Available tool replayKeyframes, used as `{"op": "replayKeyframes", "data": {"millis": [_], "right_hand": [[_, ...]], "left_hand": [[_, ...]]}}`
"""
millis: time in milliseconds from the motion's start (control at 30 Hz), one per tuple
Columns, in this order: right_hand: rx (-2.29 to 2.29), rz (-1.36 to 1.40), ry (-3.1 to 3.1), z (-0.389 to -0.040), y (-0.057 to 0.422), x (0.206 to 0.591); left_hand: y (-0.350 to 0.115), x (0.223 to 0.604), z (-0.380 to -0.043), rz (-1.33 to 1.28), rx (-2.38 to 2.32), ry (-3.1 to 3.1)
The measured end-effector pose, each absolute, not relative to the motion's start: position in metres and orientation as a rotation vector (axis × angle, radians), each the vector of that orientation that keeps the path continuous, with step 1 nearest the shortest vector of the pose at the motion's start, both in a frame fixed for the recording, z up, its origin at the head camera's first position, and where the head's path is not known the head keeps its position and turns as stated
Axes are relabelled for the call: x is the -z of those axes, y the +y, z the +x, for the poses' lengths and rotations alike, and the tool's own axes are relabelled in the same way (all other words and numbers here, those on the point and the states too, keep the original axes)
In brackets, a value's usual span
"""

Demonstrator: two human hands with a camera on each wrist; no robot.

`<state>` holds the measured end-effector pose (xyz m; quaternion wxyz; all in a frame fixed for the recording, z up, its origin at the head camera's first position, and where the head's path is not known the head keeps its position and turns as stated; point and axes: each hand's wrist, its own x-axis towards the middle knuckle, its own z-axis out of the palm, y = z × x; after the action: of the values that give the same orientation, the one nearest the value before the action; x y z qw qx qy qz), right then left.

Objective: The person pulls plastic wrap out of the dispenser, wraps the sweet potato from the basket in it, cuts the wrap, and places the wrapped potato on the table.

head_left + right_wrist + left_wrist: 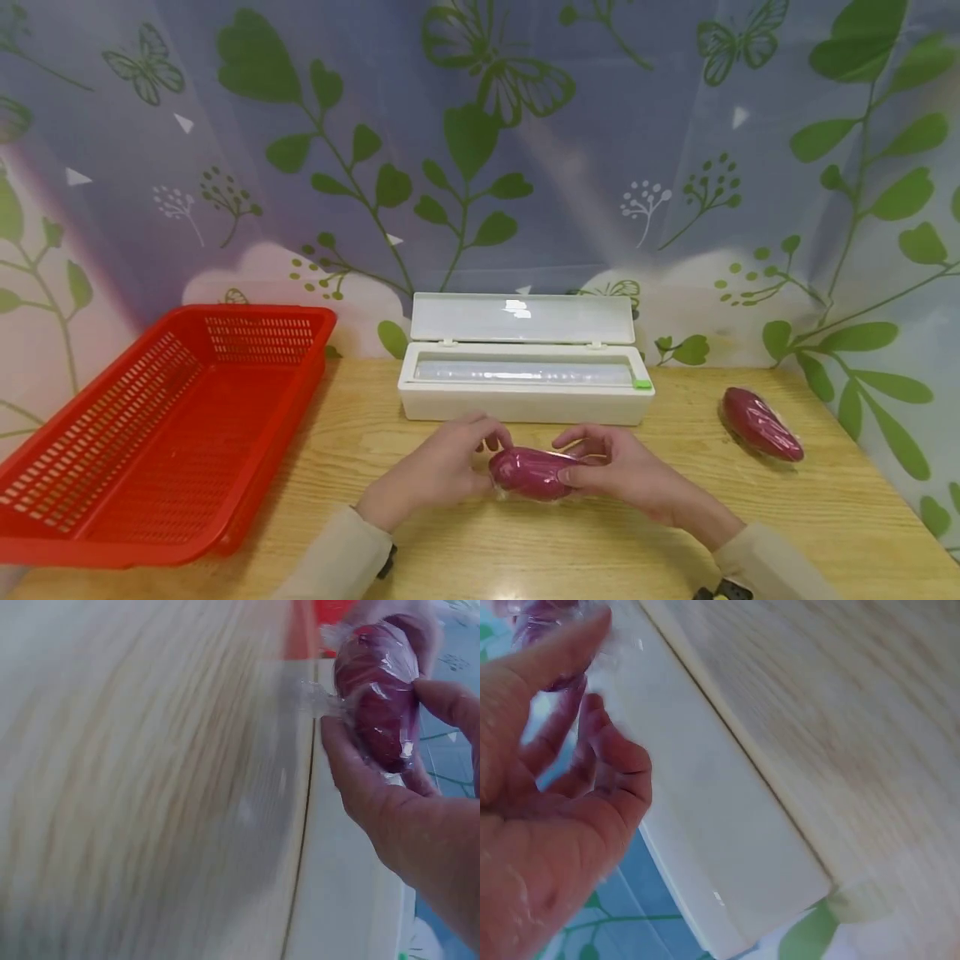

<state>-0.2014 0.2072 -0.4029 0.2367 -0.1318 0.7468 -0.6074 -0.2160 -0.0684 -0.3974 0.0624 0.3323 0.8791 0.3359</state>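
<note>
A purple-red sweet potato wrapped in clear cling film is held between both hands, in front of the white film box. My right hand grips its right end, thumb on the near side; in the right wrist view the wrapped sweet potato shows loose film sticking out at one side. At the left end, my left hand has its thumb and a finger against the wrapping. In the left wrist view, the other fingers of the left hand are bent, and only part of the sweet potato shows.
Behind the hands stands the white cling film box, lid raised, with a film roll inside and a green slider at its right end. A red basket is at left. Another wrapped sweet potato lies at right on the wooden table.
</note>
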Motion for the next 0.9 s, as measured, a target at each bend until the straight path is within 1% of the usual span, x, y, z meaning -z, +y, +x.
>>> {"op": "replayKeyframes", "data": {"millis": [133,233,433,567,667,800,900], "right_hand": [[1.485,-0.467,2.273,-0.2,0.205,0.404],[1.3,-0.595,2.45,-0.198,0.203,0.404],[1.046,-0.805,2.675,-0.194,0.203,0.4],[0.8,-1.035,2.806,-0.191,0.202,0.399],[0.622,-1.152,2.84,-0.188,0.2,0.398],[0.558,-1.182,2.854,-0.189,0.2,0.4],[0.636,-1.149,2.841,-0.191,0.201,0.403]], "left_hand": [[-0.064,0.398,-0.215,1.058,-0.834,2.729],[-0.063,0.399,-0.214,1.017,-0.792,2.63],[-0.063,0.398,-0.212,0.827,-0.936,2.501],[-0.061,0.401,-0.213,0.756,-1.063,2.49],[-0.06,0.402,-0.214,0.639,-1.163,2.464],[-0.059,0.403,-0.217,0.507,-1.301,2.395],[-0.058,0.404,-0.219,0.44,-1.412,2.285]]}}
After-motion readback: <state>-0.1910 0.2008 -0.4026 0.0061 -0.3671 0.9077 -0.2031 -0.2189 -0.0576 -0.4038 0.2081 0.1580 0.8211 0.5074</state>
